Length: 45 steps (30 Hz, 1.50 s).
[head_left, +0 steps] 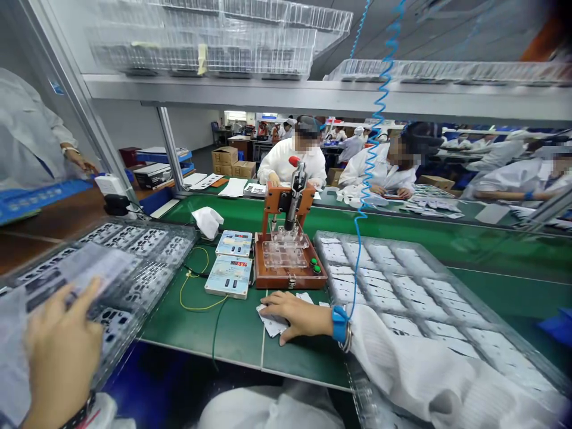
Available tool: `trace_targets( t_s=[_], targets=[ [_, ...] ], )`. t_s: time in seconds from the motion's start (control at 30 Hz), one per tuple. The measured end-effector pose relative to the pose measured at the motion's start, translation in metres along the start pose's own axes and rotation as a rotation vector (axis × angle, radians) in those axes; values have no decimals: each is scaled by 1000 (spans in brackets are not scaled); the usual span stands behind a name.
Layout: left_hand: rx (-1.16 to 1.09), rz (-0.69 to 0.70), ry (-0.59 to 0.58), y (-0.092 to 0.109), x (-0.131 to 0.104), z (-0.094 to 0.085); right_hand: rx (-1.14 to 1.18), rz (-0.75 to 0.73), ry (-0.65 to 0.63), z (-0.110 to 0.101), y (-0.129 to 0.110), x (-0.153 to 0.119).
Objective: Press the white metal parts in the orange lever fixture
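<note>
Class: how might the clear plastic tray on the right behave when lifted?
The clear plastic tray probably flexes: its plastic looks thin. It may feel weighty, since it holds many white pieces; those, lying askew, might slide if tilted.

The head view looks forward and down from above and behind the right hand [292,314], with the left hand [67,342] nearer.

Factory assembly floor. Co-workers [379,170] in white coats [292,158] are working in rows beyond the far edge of the green surface [308,357]. Compartmented trays [473,307] of flat parts [404,292] are lining its left and right edges. Clamp fixture [288,253] is standing between them; blue coiled cord [369,161] is running down to a wrist band [339,325].
</note>
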<state>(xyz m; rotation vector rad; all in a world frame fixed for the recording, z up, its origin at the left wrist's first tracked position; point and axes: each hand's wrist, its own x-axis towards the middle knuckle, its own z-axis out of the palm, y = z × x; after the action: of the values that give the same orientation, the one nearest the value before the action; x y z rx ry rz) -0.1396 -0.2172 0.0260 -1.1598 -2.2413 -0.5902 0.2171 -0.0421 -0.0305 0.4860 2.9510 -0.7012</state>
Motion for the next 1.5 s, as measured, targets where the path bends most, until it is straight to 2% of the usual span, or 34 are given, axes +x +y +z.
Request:
trace_targets(
  t_s=[0.1,0.13,0.2,0.27,0.3,0.37,0.43,0.47,0.53,0.6,0.7,0.87,1.0,1.17,1.3,1.5],
  targets=[
    [163,175,-191,1,0,15,7,6,32,1,1,2],
    [172,214,-221,3,-1,21,14,9,42,1,2,3],
    [127,277,-196,16,-9,30,42,15,60,2,4,4],
    [-23,367,-136,45,-25,36,92,23,72,3,7,6],
    [-183,438,-147,66,-36,39,119,30,78,3,9,6],
    [-506,551,-290,112,-63,45,165,43,94,3,11,6],
    [-665,608,-542,153,-90,54,199,43,119,1,11,3],
    [-695,593,-644,167,-101,58,214,37,136,-1,10,0],
    [-706,543,-780,184,-113,68,244,18,183,-6,6,-9],
    [-682,512,-837,189,-114,74,260,-7,256,-14,5,-21],
    [-631,554,-858,188,-106,75,209,-40,409,-28,15,-39],
    [-530,699,-826,195,-102,70,97,95,623,-55,61,-48],
    [-488,786,-756,196,-107,76,127,162,603,-71,85,-32],
    [-508,792,-728,192,-109,86,256,106,562,-77,91,-16],
    [-550,748,-829,190,-105,85,292,78,566,-77,94,-19],
    [-714,614,-991,188,-96,72,277,168,594,-75,94,-25]
  ],
)
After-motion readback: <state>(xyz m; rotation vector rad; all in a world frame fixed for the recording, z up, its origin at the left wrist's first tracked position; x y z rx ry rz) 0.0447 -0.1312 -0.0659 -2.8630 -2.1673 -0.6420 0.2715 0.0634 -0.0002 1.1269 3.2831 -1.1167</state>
